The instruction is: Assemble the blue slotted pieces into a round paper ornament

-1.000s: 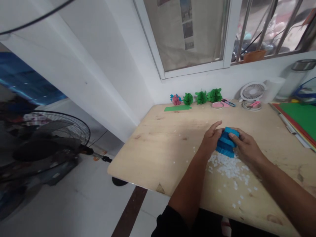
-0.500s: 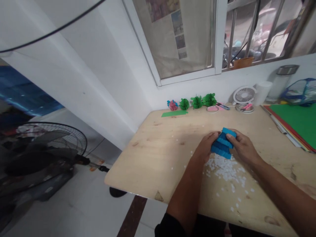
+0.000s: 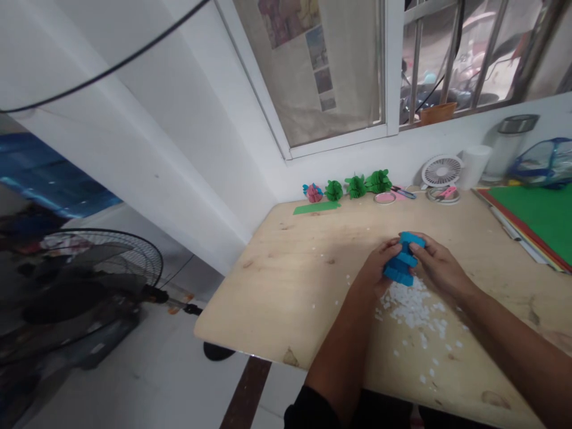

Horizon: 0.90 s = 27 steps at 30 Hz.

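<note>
A piece of folded blue paper (image 3: pixel 399 273), pleated in layers, is held between both hands above the wooden table (image 3: pixel 268 286). My left hand (image 3: pixel 378 265) grips its left side, the fingers partly hidden behind it. On the other side my right hand (image 3: pixel 435 259) pinches the upper right part, its thumb lying on the front. Small white paper bits (image 3: pixel 413 307) lie scattered on the table beneath and in front of the hands.
Green folded-paper figures (image 3: pixel 356 186) and a pink and blue one (image 3: pixel 313 192) line the wall, behind a green strip (image 3: pixel 316 208). A small white fan (image 3: pixel 442 171) stands farther right, beside coloured paper sheets (image 3: pixel 536 214). A black floor fan (image 3: pixel 89 280) is at left.
The blue paper looks narrower now, its lower right edge drawn in toward the left. Both hands stay on it, in nearly the same place. The view has shifted slightly.
</note>
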{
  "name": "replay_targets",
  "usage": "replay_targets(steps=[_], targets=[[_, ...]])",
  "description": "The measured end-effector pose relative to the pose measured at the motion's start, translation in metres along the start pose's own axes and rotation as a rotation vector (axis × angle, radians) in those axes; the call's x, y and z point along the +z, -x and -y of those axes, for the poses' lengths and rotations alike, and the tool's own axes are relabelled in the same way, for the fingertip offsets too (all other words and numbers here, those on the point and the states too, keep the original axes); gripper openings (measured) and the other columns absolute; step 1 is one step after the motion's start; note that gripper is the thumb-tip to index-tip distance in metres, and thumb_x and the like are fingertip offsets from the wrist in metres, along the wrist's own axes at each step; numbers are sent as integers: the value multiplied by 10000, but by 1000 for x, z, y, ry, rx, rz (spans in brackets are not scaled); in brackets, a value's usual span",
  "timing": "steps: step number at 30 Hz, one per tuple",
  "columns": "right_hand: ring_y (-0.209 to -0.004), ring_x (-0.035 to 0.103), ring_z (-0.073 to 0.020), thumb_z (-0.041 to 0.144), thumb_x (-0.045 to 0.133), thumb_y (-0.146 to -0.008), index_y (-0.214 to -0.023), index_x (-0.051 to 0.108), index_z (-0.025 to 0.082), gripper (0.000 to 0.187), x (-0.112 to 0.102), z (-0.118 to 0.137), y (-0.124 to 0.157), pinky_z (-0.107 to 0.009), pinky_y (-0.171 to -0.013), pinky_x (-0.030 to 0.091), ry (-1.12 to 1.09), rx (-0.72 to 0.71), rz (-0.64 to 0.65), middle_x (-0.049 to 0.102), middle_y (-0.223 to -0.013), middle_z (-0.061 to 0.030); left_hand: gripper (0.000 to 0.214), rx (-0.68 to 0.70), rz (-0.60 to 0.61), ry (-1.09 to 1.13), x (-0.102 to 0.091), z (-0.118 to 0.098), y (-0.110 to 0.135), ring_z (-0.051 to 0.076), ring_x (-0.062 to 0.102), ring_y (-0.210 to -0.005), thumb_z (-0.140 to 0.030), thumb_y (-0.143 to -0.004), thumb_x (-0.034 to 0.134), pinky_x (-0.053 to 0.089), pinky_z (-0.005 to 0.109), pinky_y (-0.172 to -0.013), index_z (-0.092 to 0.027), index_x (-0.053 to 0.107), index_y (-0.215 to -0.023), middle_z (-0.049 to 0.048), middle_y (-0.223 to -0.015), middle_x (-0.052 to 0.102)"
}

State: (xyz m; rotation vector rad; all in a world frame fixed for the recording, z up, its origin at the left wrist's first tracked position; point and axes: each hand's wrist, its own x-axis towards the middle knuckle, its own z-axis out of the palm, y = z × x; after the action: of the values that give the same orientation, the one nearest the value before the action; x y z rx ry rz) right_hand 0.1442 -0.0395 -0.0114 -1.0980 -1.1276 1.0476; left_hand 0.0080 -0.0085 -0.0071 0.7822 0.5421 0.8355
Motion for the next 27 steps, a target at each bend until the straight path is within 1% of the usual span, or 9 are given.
replay_targets(steps=[2, 4, 7, 9, 13, 18, 24, 27], targets=[[-645, 620, -170, 562, 705, -756, -1149, 662, 238, 511, 0, -1, 0, -298, -543, 522, -19, 0, -49, 712, -876, -44, 601, 29, -51, -22, 0, 1, 0, 109, 596, -598, -479, -539, 873, 517, 253, -575, -169, 640, -999, 13, -797, 654], [-803, 671, -205, 541, 699, -765, -1178, 652, 260, 502, -1, -2, 0, -331, -675, 556, -76, 8, -73, 722, -971, -52, 662, 68, -105, -61, 0, 3, 1, 105, 596, -572, -480, -545, 873, 498, 250, -578, -173, 617, -1073, 3, -784, 665], [-944, 692, -230, 532, 629, -821, -1227, 619, 295, 470, -1, -4, -1, -396, -857, 548, -179, 16, -68, 736, -1033, -57, 721, 147, -187, -152, 0, 6, 1, 107, 595, -570, -461, -588, 859, 476, 248, -598, -183, 578, -1192, -21, -730, 658], [-989, 697, -241, 533, 604, -839, -1260, 589, 309, 477, 0, -4, -1, -430, -911, 535, -203, 2, -85, 741, -1076, -69, 705, 202, -228, -228, 0, 10, -1, 104, 586, -590, -418, -611, 848, 465, 242, -622, -188, 573, -1217, -36, -699, 644], [-981, 709, -235, 481, 686, -798, -1247, 587, 319, 487, 3, -4, 0, -436, -924, 537, -217, 32, -147, 745, -1107, -67, 617, 279, -265, -376, 0, 18, -9, 99, 565, -632, -301, -629, 822, 442, 236, -670, -191, 596, -1193, -47, -680, 631], [-933, 720, -213, 465, 741, -759, -1166, 643, 299, 450, 5, 0, 1, -384, -900, 550, -271, 96, -203, 764, -995, -49, 541, 347, -274, -460, 2, 22, -10, 113, 572, -675, -244, -688, 764, 444, 254, -727, -200, 593, -1199, -42, -683, 624], [-913, 718, -205, 472, 726, -775, -1167, 637, 289, 442, 10, 2, 2, -390, -888, 557, -238, 56, -227, 763, -966, -43, 542, 403, -283, -503, 5, 19, -6, 121, 591, -708, -210, -710, 743, 453, 255, -745, -197, 577, -1226, -42, -685, 618], [-858, 707, -172, 436, 746, -761, -1124, 667, 291, 399, 12, 2, 3, -333, -847, 556, -284, 54, -256, 759, -925, -18, 543, 419, -263, -519, 6, 19, -6, 124, 606, -732, -217, -710, 754, 463, 262, -770, -201, 572, -1222, -45, -690, 619]])
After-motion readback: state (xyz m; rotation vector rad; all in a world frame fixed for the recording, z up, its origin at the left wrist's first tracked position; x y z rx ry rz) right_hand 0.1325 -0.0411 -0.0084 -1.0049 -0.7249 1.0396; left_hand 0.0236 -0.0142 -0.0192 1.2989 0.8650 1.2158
